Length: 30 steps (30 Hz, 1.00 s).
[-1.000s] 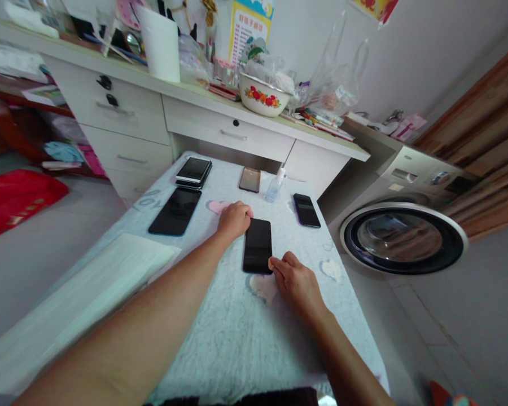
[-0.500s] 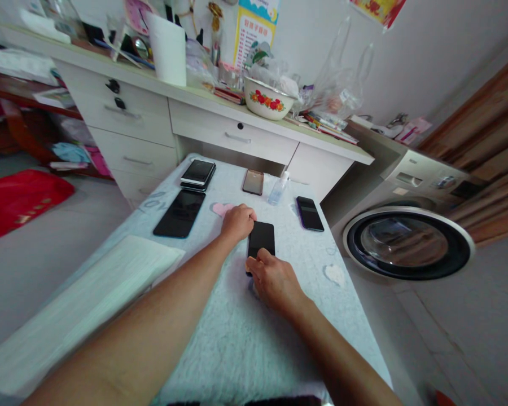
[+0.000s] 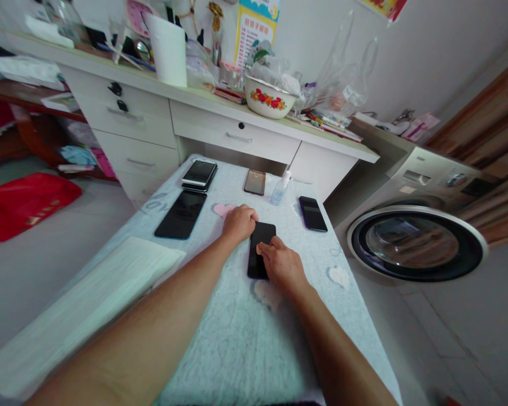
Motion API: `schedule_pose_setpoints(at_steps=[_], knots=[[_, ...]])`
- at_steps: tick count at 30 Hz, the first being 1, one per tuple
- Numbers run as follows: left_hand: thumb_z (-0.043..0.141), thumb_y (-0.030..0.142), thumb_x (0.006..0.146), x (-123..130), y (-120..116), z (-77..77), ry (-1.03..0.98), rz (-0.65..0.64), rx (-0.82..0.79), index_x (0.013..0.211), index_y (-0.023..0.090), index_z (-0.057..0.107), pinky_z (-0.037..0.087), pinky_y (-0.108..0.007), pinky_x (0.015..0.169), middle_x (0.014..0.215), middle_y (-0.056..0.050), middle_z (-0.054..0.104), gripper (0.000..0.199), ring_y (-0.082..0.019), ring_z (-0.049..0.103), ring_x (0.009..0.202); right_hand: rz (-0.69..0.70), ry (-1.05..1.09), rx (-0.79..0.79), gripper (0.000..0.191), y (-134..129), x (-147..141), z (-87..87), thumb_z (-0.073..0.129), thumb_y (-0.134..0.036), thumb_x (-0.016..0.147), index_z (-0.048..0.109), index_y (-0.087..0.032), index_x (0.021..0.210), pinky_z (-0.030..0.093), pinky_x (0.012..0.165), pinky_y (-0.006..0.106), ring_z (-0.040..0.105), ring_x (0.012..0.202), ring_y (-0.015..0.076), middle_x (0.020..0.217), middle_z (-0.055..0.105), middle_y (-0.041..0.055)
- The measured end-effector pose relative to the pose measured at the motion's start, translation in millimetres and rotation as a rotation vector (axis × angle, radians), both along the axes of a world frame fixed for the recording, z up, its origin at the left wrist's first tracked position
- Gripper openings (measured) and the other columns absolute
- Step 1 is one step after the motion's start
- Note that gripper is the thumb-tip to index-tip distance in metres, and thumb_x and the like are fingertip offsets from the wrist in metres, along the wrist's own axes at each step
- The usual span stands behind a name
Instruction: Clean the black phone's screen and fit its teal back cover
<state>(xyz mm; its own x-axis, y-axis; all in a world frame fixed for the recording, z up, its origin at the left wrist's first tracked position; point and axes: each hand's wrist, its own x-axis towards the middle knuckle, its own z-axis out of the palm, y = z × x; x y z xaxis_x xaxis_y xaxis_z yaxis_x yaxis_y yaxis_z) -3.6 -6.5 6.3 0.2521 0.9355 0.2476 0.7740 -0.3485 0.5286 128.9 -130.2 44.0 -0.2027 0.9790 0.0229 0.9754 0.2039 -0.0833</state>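
A black smartphone point(image 3: 257, 265) lies flat on the cloth-covered table, screen up. My left hand point(image 3: 239, 223) is closed at its upper left corner, fingertips pressed to the edge. Over the middle of the screen is my right hand point(image 3: 284, 262), fingers pinched together. A small orange-tan patch shows at those fingertips, too small to name. Farther left lie a larger dark phone or tablet point(image 3: 181, 215) and a stack of devices point(image 3: 200, 172). Beyond the hands are a brownish phone case point(image 3: 254, 182) and a clear spray bottle point(image 3: 280, 189). Another phone point(image 3: 312, 214) rests toward the right edge.
A long pale board or folded sheet point(image 3: 84, 310) lies along the table's left side. Behind stands a white desk point(image 3: 237, 135) bearing a floral bowl point(image 3: 268, 97) and a paper roll point(image 3: 168, 51). On the right is a washing machine point(image 3: 406, 192); a red bag point(image 3: 29, 203) lies on the floor.
My right hand has moved from the phone's lower left edge up and right to mid-screen, uncovering the lower end. My left hand stays at the upper corner. The view has shifted slightly.
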Motion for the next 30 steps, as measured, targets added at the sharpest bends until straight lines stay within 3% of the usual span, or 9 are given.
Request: schedule_pose_setpoints(at_steps=[10, 22, 26, 30], knots=[[0.048, 0.009, 0.077, 1, 2, -0.7, 0.008, -0.001, 0.009, 0.078, 0.021, 0.072, 0.047, -0.029, 0.084, 0.095, -0.003, 0.069, 0.026, -0.017, 0.062, 0.092, -0.085, 0.063, 0.016, 0.03, -4, 22, -1.7, 0.039, -0.029, 0.1, 0.068, -0.028, 0.105, 0.032, 0.061, 0.023, 0.052, 0.069, 0.0121, 0.089, 0.056, 0.0021], [0.049, 0.009, 0.076, 0, 3, -3.4, -0.008, -0.006, 0.011, 0.077, 0.022, 0.072, 0.047, -0.029, 0.085, 0.093, -0.003, 0.069, 0.026, -0.017, 0.062, 0.091, 0.293, 0.224, -0.065, 0.026, -21, 7, 7.2, 0.043, -0.018, 0.096, 0.068, -0.023, 0.097, 0.036, 0.065, 0.021, 0.052, 0.069, 0.0087, 0.089, 0.056, 0.0012], [0.048, 0.009, 0.076, 0, 3, -3.2, -0.006, -0.007, 0.016, 0.077, 0.021, 0.072, 0.047, -0.029, 0.086, 0.094, -0.003, 0.069, 0.027, -0.017, 0.062, 0.092, 0.289, 0.237, -0.059, 0.026, -18, 13, 4.0, 0.045, -0.015, 0.093, 0.069, -0.023, 0.098, 0.037, 0.067, 0.021, 0.052, 0.069, 0.0086, 0.09, 0.056, 0.0005], [0.048, 0.009, 0.076, 0, 3, -2.7, -0.006, -0.014, 0.017, 0.077, 0.021, 0.072, 0.047, -0.029, 0.085, 0.093, -0.003, 0.069, 0.026, -0.017, 0.062, 0.092, 0.2, 0.248, -0.036, 0.027, -11, 23, 0.8, 0.046, -0.015, 0.093, 0.07, -0.024, 0.098, 0.038, 0.069, 0.022, 0.054, 0.072, 0.0099, 0.088, 0.056, 0.0005]])
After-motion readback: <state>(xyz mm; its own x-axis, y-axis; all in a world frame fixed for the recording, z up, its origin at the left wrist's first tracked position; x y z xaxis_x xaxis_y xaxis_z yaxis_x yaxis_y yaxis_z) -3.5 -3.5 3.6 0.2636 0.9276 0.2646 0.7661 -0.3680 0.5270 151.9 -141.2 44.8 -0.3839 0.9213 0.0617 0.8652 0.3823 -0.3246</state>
